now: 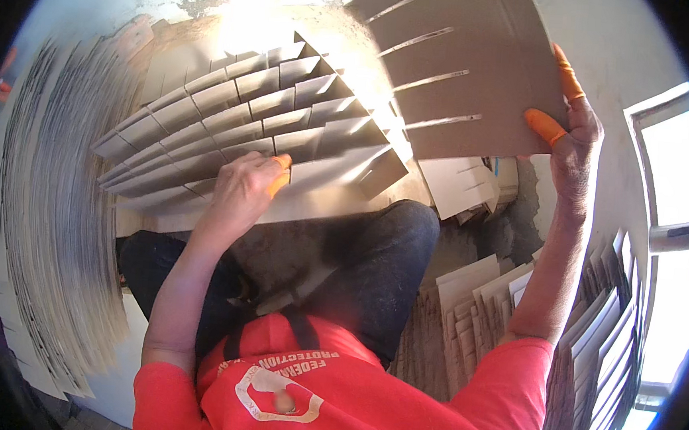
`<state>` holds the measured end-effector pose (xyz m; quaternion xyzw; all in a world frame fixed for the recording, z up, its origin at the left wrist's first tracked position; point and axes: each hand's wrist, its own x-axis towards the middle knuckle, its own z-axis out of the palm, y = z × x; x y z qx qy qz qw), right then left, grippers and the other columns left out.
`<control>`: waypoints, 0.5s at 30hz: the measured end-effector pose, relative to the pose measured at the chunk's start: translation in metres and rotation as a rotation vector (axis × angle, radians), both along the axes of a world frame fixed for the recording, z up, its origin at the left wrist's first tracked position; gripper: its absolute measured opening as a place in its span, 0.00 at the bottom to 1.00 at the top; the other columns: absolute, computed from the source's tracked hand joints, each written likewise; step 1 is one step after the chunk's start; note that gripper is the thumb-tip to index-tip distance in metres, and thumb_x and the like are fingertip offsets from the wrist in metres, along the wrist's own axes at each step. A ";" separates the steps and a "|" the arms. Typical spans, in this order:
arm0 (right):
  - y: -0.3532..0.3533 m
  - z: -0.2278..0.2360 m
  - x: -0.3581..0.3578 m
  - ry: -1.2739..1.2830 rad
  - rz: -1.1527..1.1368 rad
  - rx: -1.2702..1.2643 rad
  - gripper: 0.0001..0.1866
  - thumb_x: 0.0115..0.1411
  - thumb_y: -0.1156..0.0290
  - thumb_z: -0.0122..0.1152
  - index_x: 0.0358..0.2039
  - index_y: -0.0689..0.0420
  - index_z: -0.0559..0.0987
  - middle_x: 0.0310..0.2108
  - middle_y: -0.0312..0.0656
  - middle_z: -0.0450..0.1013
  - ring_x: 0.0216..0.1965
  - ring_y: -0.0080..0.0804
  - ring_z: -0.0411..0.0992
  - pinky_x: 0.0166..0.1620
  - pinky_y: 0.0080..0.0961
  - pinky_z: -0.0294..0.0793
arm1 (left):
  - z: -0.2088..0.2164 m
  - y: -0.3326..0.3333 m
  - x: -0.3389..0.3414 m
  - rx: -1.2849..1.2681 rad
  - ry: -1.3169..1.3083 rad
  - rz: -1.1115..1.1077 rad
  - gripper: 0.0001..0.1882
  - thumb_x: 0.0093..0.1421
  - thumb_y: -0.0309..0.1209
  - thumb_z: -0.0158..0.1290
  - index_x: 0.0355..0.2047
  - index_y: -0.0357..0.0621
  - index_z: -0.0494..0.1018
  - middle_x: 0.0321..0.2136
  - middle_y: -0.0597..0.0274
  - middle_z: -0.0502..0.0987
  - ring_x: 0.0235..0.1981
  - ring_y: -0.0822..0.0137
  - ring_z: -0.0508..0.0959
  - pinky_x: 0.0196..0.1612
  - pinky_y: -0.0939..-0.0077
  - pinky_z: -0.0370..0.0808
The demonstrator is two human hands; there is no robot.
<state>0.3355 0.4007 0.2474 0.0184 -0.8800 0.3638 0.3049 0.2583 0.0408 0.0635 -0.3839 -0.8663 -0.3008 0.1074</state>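
Observation:
In my right hand [578, 135] is a slotted cardboard sheet [474, 68], raised at the upper right. Thumb and fingers, with orange finger covers, clasp its right edge; several narrow slits run in from its left side. A cardboard divider grid [235, 115] of interlocked strips stands in front of me, forming many cells. My left hand [251, 183] is closed at the grid's near side, its orange-covered fingers pinching a strip there. Part of that grip is hidden behind the hand.
A tall stack of cardboard sheets [58, 203] rises at the left. More sheets [466, 303] stand on edge at the lower right, beside further leaning ones [600, 337]. Slotted pieces [454, 187] lie beyond my right knee. A bright window [675, 166] is at the far right.

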 end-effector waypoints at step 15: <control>-0.039 -0.021 -0.025 -0.273 0.106 -0.065 0.41 0.51 0.90 0.59 0.64 0.43 0.69 0.33 0.38 0.78 0.23 0.20 0.75 0.20 0.18 0.78 | -0.003 0.028 0.005 0.075 -0.004 -0.001 0.07 0.53 0.25 0.59 0.34 0.38 0.78 0.22 0.48 0.74 0.25 0.49 0.77 0.28 0.57 0.73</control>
